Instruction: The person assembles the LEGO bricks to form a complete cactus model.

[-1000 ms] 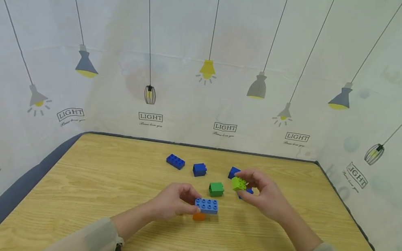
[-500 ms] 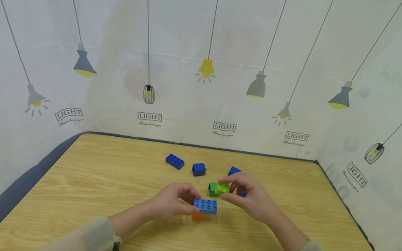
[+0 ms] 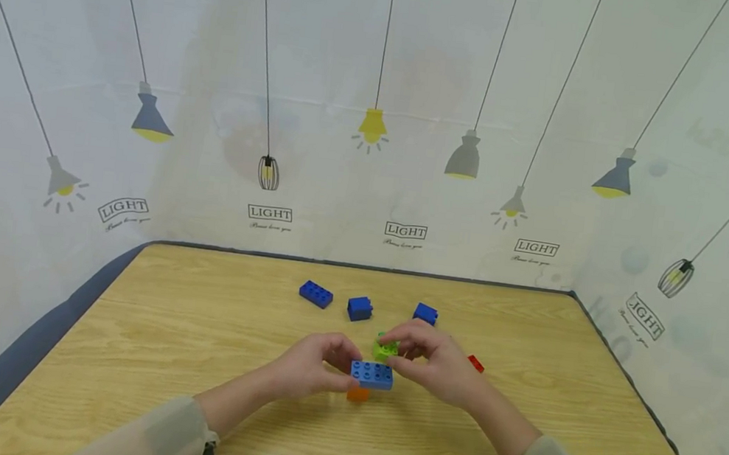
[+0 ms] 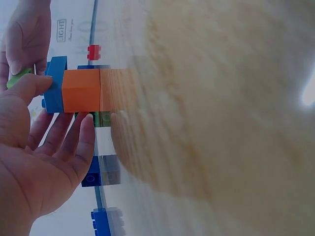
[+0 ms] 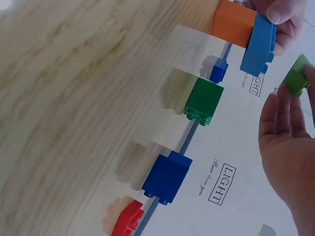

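My left hand (image 3: 316, 367) pinches a light blue building brick (image 3: 372, 375) at its left end. Under that brick sits an orange brick (image 4: 81, 91), which stands on the table in the left wrist view. Just beyond the light blue brick, my right hand (image 3: 437, 361) holds a lime green brick (image 5: 296, 76) between thumb and fingers. In the right wrist view the lime brick is in the air, apart from the light blue one. A darker green brick (image 5: 204, 100) lies behind, mostly covered in the head view by the lime brick and hand.
On the wooden table (image 3: 194, 328), toward the back, lie three dark blue bricks: a long one (image 3: 316, 293), a middle one (image 3: 360, 308) and a right one (image 3: 425, 313). A red brick (image 3: 475, 363) and another blue brick (image 5: 167, 177) are near my right arm.
My right hand has carried the lime green brick leftward and nearer, up to the light blue brick. The red brick has come into view. My left hand keeps its grip in place.
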Motion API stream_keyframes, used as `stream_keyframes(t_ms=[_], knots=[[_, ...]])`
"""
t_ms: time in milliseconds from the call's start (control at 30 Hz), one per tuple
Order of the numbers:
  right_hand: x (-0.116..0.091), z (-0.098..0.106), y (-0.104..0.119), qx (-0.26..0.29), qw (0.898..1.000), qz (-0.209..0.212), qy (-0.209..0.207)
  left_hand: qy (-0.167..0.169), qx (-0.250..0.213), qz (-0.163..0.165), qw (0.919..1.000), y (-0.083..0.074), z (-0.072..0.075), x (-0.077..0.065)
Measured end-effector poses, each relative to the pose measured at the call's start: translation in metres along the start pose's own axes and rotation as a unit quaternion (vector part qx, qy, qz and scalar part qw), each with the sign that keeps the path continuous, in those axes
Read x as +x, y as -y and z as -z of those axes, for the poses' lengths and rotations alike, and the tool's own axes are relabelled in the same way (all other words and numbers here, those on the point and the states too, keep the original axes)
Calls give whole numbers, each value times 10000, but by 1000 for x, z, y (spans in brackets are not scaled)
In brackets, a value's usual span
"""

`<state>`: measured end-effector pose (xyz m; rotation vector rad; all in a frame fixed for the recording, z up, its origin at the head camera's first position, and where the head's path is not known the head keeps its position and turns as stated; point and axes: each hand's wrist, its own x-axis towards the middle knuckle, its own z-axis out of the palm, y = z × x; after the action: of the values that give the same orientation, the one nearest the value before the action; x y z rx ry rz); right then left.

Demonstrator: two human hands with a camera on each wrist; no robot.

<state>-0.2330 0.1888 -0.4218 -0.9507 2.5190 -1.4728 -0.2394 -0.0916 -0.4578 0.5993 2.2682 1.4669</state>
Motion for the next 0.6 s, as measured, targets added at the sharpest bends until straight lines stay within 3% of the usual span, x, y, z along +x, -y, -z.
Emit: stream_keyframes(t_ms=[267,600], knots=[[5,-7,-3,-148,9988,-349,312,70,-52,-40,10000,-1,0,-2],[9,-16,0,-364,9966,-493,554,80,-137,-224,9996,-2,-1,-3]])
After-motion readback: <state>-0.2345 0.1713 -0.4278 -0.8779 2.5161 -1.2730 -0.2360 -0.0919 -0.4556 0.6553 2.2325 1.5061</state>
